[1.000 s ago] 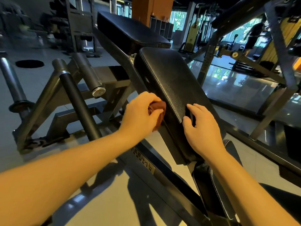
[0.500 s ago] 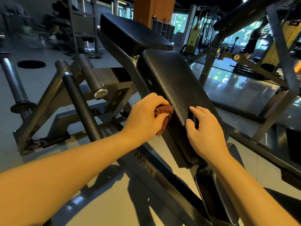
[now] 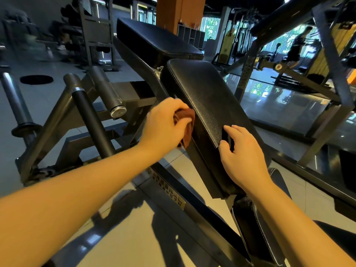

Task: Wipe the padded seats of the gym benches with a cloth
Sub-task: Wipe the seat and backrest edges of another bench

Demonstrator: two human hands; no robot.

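Observation:
A black padded seat (image 3: 204, 93) slopes up and away from me on a dark steel machine frame. My left hand (image 3: 163, 124) grips a bunched brown cloth (image 3: 186, 122) and holds it against the pad's left side edge. My right hand (image 3: 242, 155) rests on the pad's near right part, fingers curled over its lower edge. A second, larger black pad (image 3: 154, 41) sits higher up behind the first. Another padded part (image 3: 256, 228) shows below my right wrist, mostly hidden by my arm.
Steel bars and a plate-loading peg (image 3: 107, 93) stand left of the pad. The frame's sloping beam (image 3: 173, 193) runs under my arms. More gym machines (image 3: 289, 54) and a person (image 3: 296, 47) are at the far right. The floor (image 3: 134, 228) is glossy tile.
My left hand has slid the cloth up along the pad's left edge. My right hand has stayed at the same place on the pad.

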